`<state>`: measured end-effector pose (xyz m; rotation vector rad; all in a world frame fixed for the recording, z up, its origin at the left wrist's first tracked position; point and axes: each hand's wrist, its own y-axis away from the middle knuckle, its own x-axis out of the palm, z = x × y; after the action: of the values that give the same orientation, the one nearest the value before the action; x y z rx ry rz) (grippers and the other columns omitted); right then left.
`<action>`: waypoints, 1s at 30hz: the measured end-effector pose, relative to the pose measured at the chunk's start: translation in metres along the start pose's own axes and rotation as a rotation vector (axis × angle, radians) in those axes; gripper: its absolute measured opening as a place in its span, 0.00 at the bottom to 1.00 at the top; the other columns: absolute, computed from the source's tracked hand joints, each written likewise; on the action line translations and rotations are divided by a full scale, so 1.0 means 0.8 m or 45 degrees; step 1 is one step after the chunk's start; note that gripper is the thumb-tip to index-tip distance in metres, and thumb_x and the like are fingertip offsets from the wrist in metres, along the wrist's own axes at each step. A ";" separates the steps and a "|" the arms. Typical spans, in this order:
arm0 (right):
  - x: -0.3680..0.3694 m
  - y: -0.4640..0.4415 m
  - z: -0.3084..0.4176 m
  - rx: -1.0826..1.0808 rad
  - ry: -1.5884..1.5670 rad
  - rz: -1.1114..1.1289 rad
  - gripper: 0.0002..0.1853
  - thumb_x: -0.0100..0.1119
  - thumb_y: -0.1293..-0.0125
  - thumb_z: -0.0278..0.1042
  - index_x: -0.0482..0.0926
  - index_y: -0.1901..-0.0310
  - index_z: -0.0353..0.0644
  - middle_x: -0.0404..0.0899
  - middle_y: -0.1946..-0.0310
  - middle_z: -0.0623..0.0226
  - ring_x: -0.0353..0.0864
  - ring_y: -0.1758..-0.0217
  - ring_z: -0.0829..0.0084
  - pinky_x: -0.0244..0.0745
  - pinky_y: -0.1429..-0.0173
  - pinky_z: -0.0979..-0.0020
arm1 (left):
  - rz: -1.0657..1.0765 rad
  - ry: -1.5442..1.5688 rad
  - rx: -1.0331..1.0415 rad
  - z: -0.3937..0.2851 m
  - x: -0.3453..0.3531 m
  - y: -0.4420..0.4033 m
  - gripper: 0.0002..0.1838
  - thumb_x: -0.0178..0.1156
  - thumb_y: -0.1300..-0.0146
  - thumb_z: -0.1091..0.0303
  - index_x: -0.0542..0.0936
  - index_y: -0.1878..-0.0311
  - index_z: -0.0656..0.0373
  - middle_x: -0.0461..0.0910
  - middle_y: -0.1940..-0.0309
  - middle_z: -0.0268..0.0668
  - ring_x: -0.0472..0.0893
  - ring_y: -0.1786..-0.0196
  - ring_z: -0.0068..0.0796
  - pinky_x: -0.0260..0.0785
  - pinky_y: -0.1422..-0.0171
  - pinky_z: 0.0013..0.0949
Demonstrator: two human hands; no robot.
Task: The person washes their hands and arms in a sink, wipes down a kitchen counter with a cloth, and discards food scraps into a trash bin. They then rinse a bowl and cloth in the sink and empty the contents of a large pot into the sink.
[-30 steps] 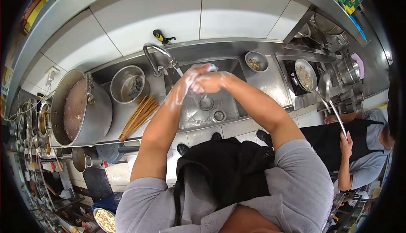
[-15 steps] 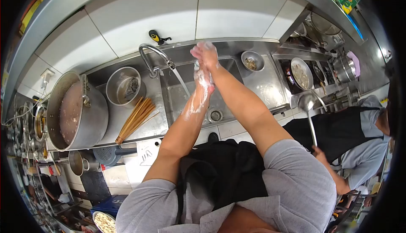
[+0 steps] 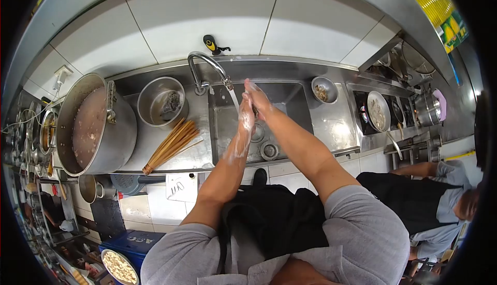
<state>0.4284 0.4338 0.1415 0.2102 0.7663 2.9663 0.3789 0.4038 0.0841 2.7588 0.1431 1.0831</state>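
The faucet (image 3: 214, 62) obstructs passage left of the fingers (image 3: 247, 86); its water stream (image 3: 234, 99) falls just beside them. Open room lies right of the fingers, across the sink (image 3: 292, 122). Beyond its right rim, a metal bowl (image 3: 324, 90) obstructs the counter (image 3: 336, 132). Ahead, the tiled wall (image 3: 207, 16) limits reach.

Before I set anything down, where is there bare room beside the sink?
Bare: the counter between sink and stove, in front of the small bowl; and a narrow strip between stick bundle and sink. Crowded: left of that, where large pot and smaller pot sit.
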 end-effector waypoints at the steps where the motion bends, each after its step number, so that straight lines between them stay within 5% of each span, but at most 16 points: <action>1: -0.006 -0.020 -0.022 -0.053 -0.075 0.164 0.34 0.56 0.34 0.58 0.66 0.34 0.45 0.71 0.38 0.61 0.67 0.35 0.68 0.62 0.34 0.66 | 0.090 -0.175 0.051 0.002 -0.010 -0.006 0.40 0.49 0.31 0.41 0.57 0.29 0.64 0.64 0.34 0.47 0.65 0.32 0.40 0.55 0.28 0.37; 4: -0.008 -0.063 -0.074 -0.359 -0.001 0.343 0.35 0.64 0.40 0.60 0.71 0.39 0.44 0.74 0.45 0.63 0.71 0.41 0.68 0.67 0.40 0.63 | 0.209 -0.231 0.099 -0.020 -0.029 -0.014 0.37 0.54 0.33 0.43 0.66 0.32 0.62 0.66 0.35 0.47 0.66 0.33 0.39 0.56 0.29 0.36; 6: -0.006 -0.029 -0.059 0.042 -0.096 0.497 0.29 0.65 0.41 0.58 0.76 0.49 0.42 0.78 0.54 0.64 0.75 0.49 0.70 0.71 0.48 0.64 | 0.603 -0.627 0.086 -0.036 -0.057 -0.033 0.31 0.56 0.34 0.44 0.75 0.39 0.62 0.74 0.43 0.47 0.71 0.39 0.38 0.61 0.34 0.36; 7: -0.002 -0.030 -0.064 0.034 -0.081 0.416 0.20 0.63 0.37 0.50 0.76 0.55 0.41 0.78 0.62 0.65 0.77 0.55 0.71 0.72 0.54 0.67 | 0.480 -0.784 -0.084 -0.038 -0.064 -0.038 0.28 0.59 0.37 0.45 0.80 0.48 0.63 0.77 0.50 0.42 0.74 0.46 0.33 0.64 0.40 0.35; 10: 0.016 -0.033 -0.068 -0.192 -0.120 0.307 0.14 0.58 0.34 0.44 0.77 0.57 0.42 0.79 0.64 0.65 0.79 0.59 0.72 0.73 0.57 0.69 | 0.330 -0.690 -0.016 -0.055 -0.047 -0.026 0.28 0.60 0.38 0.45 0.79 0.49 0.62 0.79 0.54 0.39 0.77 0.53 0.33 0.68 0.47 0.37; 11: 0.023 -0.029 -0.071 -0.257 -0.151 0.228 0.11 0.55 0.35 0.39 0.77 0.58 0.40 0.79 0.65 0.67 0.79 0.62 0.70 0.73 0.60 0.69 | -0.007 -0.615 -0.057 -0.020 -0.062 -0.042 0.23 0.60 0.36 0.48 0.79 0.52 0.60 0.79 0.58 0.37 0.78 0.58 0.31 0.71 0.52 0.35; 12: 0.027 -0.038 -0.079 -0.367 -0.070 0.178 0.11 0.55 0.36 0.39 0.77 0.59 0.40 0.79 0.66 0.65 0.79 0.63 0.69 0.73 0.60 0.67 | -0.009 -0.611 -0.052 0.011 -0.080 -0.059 0.23 0.60 0.36 0.48 0.79 0.52 0.60 0.79 0.58 0.37 0.78 0.58 0.31 0.71 0.52 0.35; 14: 0.017 -0.082 -0.103 -0.720 0.353 0.174 0.12 0.54 0.37 0.38 0.78 0.60 0.39 0.80 0.67 0.61 0.79 0.65 0.65 0.72 0.61 0.65 | -0.009 0.255 0.110 0.049 -0.104 -0.082 0.17 0.58 0.33 0.54 0.79 0.61 0.61 0.79 0.68 0.33 0.77 0.67 0.24 0.71 0.62 0.29; 16: 0.010 -0.120 -0.125 -1.054 0.761 0.163 0.12 0.53 0.39 0.38 0.78 0.61 0.38 0.80 0.69 0.57 0.79 0.67 0.61 0.72 0.61 0.62 | -0.143 0.437 -0.002 -0.013 -0.067 -0.042 0.17 0.56 0.31 0.54 0.79 0.63 0.61 0.78 0.69 0.33 0.77 0.67 0.23 0.71 0.63 0.28; 18: 0.046 -0.101 -0.092 -0.646 0.896 0.133 0.14 0.53 0.38 0.43 0.79 0.60 0.42 0.80 0.67 0.49 0.81 0.64 0.54 0.72 0.60 0.59 | -0.233 0.377 0.072 -0.026 -0.078 -0.045 0.20 0.52 0.30 0.49 0.78 0.58 0.58 0.79 0.64 0.33 0.79 0.62 0.28 0.73 0.59 0.30; 20: 0.074 -0.126 -0.095 -0.797 0.997 -0.015 0.14 0.54 0.38 0.46 0.81 0.61 0.47 0.81 0.67 0.49 0.81 0.60 0.49 0.73 0.59 0.57 | -0.400 0.092 0.066 -0.054 -0.089 -0.036 0.16 0.57 0.31 0.55 0.78 0.56 0.61 0.78 0.64 0.33 0.78 0.62 0.26 0.72 0.58 0.29; 23: 0.095 -0.207 -0.117 -0.868 0.985 -0.018 0.13 0.55 0.39 0.46 0.82 0.63 0.48 0.82 0.65 0.51 0.80 0.59 0.47 0.75 0.57 0.55 | -0.404 -0.480 0.401 -0.117 -0.103 -0.026 0.10 0.62 0.38 0.73 0.78 0.54 0.59 0.78 0.61 0.32 0.75 0.59 0.22 0.69 0.55 0.26; 24: 0.100 -0.204 -0.110 -0.899 1.009 -0.038 0.10 0.56 0.39 0.39 0.82 0.67 0.42 0.81 0.72 0.52 0.80 0.67 0.54 0.73 0.63 0.59 | -0.378 -0.640 0.601 -0.140 -0.123 -0.037 0.11 0.61 0.39 0.75 0.78 0.53 0.57 0.78 0.60 0.33 0.75 0.59 0.21 0.69 0.55 0.25; 25: 0.102 -0.201 -0.107 -0.930 1.033 -0.060 0.08 0.57 0.40 0.32 0.82 0.70 0.37 0.79 0.78 0.53 0.80 0.74 0.62 0.71 0.68 0.63 | -0.417 -0.802 0.689 -0.179 -0.130 -0.036 0.12 0.62 0.40 0.75 0.76 0.53 0.59 0.77 0.59 0.34 0.75 0.58 0.24 0.69 0.52 0.27; 28: 0.080 -0.222 -0.139 -1.001 1.214 0.097 0.09 0.58 0.40 0.32 0.81 0.70 0.35 0.79 0.80 0.55 0.79 0.75 0.64 0.71 0.69 0.64 | -0.486 -1.184 0.866 -0.274 -0.152 -0.033 0.20 0.64 0.42 0.68 0.75 0.45 0.61 0.73 0.45 0.47 0.74 0.44 0.40 0.64 0.37 0.38; 30: 0.060 -0.221 -0.150 -1.177 1.390 0.179 0.09 0.59 0.40 0.33 0.81 0.68 0.35 0.80 0.79 0.55 0.79 0.75 0.65 0.72 0.68 0.65 | -0.831 -1.720 1.059 -0.286 -0.163 -0.035 0.23 0.64 0.42 0.67 0.74 0.44 0.61 0.72 0.44 0.50 0.72 0.43 0.45 0.61 0.34 0.40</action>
<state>0.3694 0.5358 -0.0429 -1.4769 -0.7138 2.9837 0.1264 0.4404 0.1566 2.9260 1.3206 -1.2414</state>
